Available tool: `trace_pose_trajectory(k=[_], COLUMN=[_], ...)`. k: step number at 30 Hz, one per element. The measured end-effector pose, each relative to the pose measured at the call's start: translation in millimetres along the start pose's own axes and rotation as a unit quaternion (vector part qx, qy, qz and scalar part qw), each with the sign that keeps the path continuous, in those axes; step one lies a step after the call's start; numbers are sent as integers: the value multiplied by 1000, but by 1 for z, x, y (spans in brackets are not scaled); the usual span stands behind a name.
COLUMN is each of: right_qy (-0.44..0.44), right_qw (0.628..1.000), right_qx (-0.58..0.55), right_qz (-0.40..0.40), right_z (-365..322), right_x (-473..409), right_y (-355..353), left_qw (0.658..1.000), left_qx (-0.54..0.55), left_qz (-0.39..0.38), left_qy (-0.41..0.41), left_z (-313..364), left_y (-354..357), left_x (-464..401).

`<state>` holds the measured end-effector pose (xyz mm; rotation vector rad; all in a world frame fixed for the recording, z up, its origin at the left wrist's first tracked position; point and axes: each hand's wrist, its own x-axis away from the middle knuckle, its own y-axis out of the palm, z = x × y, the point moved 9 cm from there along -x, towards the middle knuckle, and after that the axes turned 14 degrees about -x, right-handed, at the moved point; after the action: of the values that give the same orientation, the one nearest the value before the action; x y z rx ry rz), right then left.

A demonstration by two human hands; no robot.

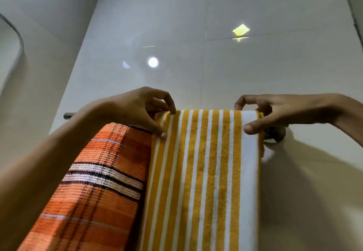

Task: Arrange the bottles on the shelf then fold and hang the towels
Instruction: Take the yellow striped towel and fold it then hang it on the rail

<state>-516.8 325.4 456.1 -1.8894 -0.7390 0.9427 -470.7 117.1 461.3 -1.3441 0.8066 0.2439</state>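
At the lower left of the frame an orange plaid woven towel [102, 182] hangs over the grey metal rail [68, 115], touching the yellow-and-white striped terry towel [204, 172] draped at centre. My left hand [137, 109] pinches the striped towel's top left edge; my right hand [275, 111], well apart at centre right, pinches its top right edge by the rail's wall bracket [275, 135].
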Motion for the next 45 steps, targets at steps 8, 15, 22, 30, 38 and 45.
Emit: trace_pose_trajectory(k=[8, 15, 22, 30, 38, 45], right_qy=[-116, -41, 122, 169, 37, 11], right_qw=[972, 947, 965, 964, 992, 988], right_qx=[93, 160, 162, 196, 72, 113], right_qz=[181, 276, 169, 54, 94, 104], right_z=[-39, -46, -20, 4, -19, -25], right_x=[15, -16, -47, -47, -2, 19], right_y=[-21, -87, -89, -31, -37, -23], left_qw=[969, 934, 979, 978, 976, 999], left_qx=[-68, -191, -200, -181, -86, -20], left_qz=[236, 299, 3, -71, 198, 30], left_qy=[30, 34, -44, -80, -37, -22], left_z=[12, 27, -4, -10, 5, -4], left_y=[-19, -65, -15, 16, -30, -9], left_x=[15, -32, -95, -73, -33, -4])
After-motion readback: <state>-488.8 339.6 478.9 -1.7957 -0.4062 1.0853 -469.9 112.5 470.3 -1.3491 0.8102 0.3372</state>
